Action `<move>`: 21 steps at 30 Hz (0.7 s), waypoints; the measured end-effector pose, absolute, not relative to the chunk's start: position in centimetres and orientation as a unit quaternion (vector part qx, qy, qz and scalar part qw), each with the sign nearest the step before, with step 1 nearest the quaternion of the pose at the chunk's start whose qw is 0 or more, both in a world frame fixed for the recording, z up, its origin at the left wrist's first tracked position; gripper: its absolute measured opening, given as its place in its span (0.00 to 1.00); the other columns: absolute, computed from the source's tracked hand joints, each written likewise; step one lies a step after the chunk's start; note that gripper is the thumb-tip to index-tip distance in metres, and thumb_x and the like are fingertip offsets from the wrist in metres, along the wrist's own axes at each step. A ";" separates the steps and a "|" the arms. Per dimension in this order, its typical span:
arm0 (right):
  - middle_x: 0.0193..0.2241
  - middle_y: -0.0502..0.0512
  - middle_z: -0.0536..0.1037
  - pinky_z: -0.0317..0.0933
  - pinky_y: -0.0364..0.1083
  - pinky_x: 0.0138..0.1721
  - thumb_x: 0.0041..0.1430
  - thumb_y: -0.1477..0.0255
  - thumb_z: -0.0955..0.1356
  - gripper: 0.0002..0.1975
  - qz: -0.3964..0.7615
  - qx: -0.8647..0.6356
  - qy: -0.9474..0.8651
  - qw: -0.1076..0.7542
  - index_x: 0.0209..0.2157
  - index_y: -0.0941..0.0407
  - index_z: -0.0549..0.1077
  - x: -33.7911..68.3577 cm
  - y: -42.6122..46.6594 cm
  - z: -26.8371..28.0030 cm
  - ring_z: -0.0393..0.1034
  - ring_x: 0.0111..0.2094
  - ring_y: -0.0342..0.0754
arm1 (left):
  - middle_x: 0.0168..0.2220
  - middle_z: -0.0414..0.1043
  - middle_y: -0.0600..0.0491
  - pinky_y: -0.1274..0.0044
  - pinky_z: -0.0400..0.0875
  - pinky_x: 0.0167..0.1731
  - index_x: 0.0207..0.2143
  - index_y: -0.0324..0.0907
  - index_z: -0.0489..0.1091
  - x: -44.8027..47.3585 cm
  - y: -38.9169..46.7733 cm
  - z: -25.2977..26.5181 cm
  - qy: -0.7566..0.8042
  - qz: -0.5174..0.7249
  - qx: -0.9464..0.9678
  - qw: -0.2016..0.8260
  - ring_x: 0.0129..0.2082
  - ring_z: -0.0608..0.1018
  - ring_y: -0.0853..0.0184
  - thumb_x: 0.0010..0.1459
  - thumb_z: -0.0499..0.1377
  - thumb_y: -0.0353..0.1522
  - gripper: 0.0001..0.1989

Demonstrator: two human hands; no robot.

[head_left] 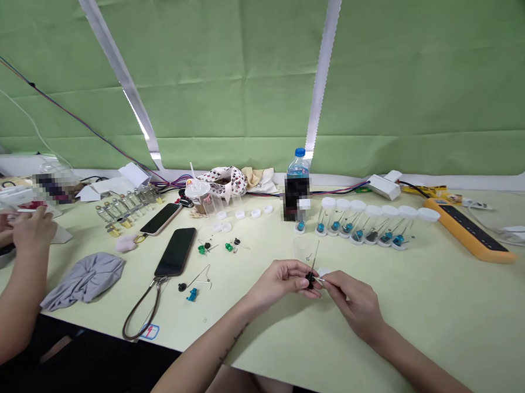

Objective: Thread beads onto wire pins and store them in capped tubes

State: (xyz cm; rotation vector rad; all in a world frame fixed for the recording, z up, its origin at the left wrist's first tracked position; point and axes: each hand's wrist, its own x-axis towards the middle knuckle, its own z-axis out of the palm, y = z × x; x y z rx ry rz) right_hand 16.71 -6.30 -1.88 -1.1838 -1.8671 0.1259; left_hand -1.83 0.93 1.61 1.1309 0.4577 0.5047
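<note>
left hand (288, 280) pinches the small black part (310, 281) just above the table (426, 305), right hand (356, 302) close beside, gripping a slim pale piece (319, 279) at it; part judged light and stiff, its thin rod (315, 255) likely bendable, so best held by the body

A single head-worn camera is looking forward and down over the counter (449, 321), viewing the left hand (281, 284) and right hand (358, 303) from above and behind, fairly near. They are showing below and right of centre. The wide view is reaching the green cloth (195, 94) beyond and catching a co-worker's arm (15, 309) at the left edge.
</note>
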 end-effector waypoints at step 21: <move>0.34 0.55 0.72 0.65 0.45 0.35 0.63 0.80 0.55 0.14 0.072 -0.444 -0.804 0.390 0.39 0.54 0.67 12.7 -5.5 -4.9 0.68 0.36 0.46 | 0.33 0.74 0.50 0.80 0.66 0.36 0.34 0.39 0.66 -5.8 6.6 2.4 0.231 0.548 0.437 0.675 0.31 0.74 0.73 0.49 0.64 0.32 0.12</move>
